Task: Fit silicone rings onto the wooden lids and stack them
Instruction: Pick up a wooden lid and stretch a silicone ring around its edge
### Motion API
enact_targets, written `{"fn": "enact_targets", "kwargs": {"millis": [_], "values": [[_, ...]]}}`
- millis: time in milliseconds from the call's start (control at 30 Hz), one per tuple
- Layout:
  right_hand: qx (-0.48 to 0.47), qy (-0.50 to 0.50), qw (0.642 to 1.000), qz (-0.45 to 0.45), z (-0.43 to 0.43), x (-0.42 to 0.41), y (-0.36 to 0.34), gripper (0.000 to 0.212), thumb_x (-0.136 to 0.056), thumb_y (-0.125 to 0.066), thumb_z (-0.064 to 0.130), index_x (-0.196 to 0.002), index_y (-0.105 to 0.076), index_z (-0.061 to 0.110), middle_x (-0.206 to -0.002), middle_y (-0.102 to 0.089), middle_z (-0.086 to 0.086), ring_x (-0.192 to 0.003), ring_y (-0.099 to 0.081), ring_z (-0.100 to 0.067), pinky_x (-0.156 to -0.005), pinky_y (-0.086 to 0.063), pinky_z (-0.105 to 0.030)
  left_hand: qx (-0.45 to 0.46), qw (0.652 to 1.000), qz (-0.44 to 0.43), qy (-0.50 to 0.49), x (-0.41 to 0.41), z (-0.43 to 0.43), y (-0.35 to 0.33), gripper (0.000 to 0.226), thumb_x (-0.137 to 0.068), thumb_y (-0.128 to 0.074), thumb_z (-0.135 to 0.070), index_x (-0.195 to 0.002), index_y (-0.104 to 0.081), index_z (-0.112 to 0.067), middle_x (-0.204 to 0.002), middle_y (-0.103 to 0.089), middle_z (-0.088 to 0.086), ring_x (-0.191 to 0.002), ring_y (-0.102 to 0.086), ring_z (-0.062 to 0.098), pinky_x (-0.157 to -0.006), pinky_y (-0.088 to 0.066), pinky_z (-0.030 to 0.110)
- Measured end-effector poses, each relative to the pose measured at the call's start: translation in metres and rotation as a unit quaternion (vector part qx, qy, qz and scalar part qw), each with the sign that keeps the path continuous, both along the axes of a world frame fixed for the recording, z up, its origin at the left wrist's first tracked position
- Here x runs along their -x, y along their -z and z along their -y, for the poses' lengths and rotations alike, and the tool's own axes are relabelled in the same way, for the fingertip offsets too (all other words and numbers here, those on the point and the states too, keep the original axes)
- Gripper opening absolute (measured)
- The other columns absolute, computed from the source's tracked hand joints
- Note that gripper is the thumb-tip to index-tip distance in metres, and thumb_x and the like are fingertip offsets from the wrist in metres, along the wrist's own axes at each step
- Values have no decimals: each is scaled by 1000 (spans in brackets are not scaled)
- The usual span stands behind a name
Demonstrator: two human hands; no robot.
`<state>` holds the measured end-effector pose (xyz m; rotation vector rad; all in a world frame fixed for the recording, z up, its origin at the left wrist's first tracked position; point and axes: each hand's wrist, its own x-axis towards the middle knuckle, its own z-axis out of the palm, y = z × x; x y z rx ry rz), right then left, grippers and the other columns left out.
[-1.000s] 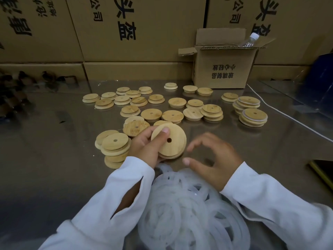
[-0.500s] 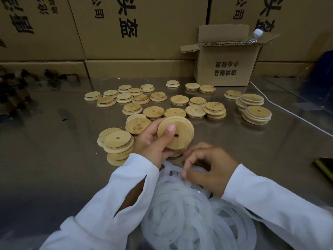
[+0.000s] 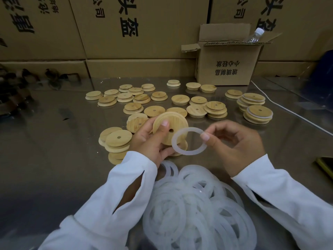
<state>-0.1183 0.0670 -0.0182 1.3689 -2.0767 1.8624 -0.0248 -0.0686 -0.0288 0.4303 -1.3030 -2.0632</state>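
My left hand [image 3: 149, 141] grips a round wooden lid [image 3: 173, 123] with a small centre hole, tilted up above the table. My right hand [image 3: 237, 141] pinches a translucent white silicone ring [image 3: 182, 150] between thumb and forefinger, and the ring overlaps the lid's lower right edge. A heap of loose silicone rings [image 3: 196, 204] lies on the table just below both wrists. A short stack of lids [image 3: 117, 141] stands left of my left hand. Two stacks of ringed lids [image 3: 257, 112] sit at the right.
Several single wooden lids [image 3: 137, 98] are scattered over the shiny table [image 3: 54, 141] behind my hands. An open cardboard box [image 3: 227, 65] with a plastic bottle [image 3: 255, 35] stands at the back right. A white cable [image 3: 288, 110] runs along the right. Large cartons [image 3: 126, 27] wall the rear.
My right hand lifted a silicone ring out of the heap and brought it up against the lid. My left hand kept hold of the lid, shifting it slightly.
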Motion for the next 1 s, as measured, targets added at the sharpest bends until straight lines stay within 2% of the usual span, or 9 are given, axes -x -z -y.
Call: {"fn": "enact_targets", "kwargs": {"millis": [100, 200, 267, 367, 467, 633, 800, 1000], "values": [[33, -7, 999, 34, 1, -1, -1, 14, -73, -70, 10, -72, -65, 22, -68, -69, 12, -66, -62, -3, -66, -48, -11, -32, 997, 33, 53, 1, -6, -1, 17, -82, -56, -26, -94, -65, -19, -92, -69, 7, -80, -69, 24, -59, -58, 37], [44, -2, 995, 84, 4, 1, 0, 16, -73, -70, 7, -70, -65, 22, -65, -68, 16, -63, -61, 1, -62, -46, -7, -69, 988, 68, 119, 3, -10, -5, 54, -66, -52, -48, -107, -60, -15, -99, -66, 9, -78, -69, 24, -54, -58, 36], [49, 7, 992, 118, 5, 4, 1, 16, -73, -70, 7, -68, -65, 22, -63, -68, 15, -60, -61, 1, -60, -46, -7, -61, 987, 73, 133, 4, -11, -4, 63, -61, -51, -51, -110, -60, -15, -102, -66, 11, -82, -68, 26, -54, -57, 35], [49, 7, 987, 153, 5, 5, 3, 14, -73, -70, 9, -67, -67, 21, -61, -69, 10, -57, -62, -1, -58, -47, -9, 15, 992, 54, 116, 1, -13, 0, 41, -63, -59, -37, -99, -64, -18, -89, -70, 4, -78, -70, 21, -55, -56, 29], [46, 0, 984, 174, 5, 5, 2, 11, -71, -72, 13, -68, -67, 22, -61, -69, 7, -56, -62, -1, -56, -47, -9, 49, 991, 48, 115, 1, -13, 3, 34, -68, -58, -30, -99, -63, -18, -80, -70, 0, -73, -70, 16, -54, -55, 26], [40, 2, 985, 169, 5, 3, 2, 7, -73, -69, 17, -71, -67, 23, -61, -69, 10, -58, -63, 0, -56, -46, -7, 66, 991, 50, 104, 2, -14, 3, 19, -85, -51, -23, -102, -61, -18, -89, -67, 4, -79, -69, 18, -56, -56, 26], [37, 26, 987, 152, 7, 2, 4, 13, -77, -67, 12, -68, -66, 21, -57, -66, 13, -54, -59, 2, -56, -45, -7, 74, 989, 58, 110, 3, -16, 4, 24, -92, -45, -19, -113, -56, -13, -106, -61, 12, -97, -63, 27, -62, -58, 29], [26, 44, 989, 139, 7, 2, 4, 12, -78, -67, 13, -69, -65, 22, -56, -65, 16, -55, -58, 3, -57, -45, -6, 80, 986, 66, 129, 2, -17, 2, 23, -93, -44, -18, -112, -56, -15, -110, -60, 13, -98, -62, 27, -65, -59, 31]]}}
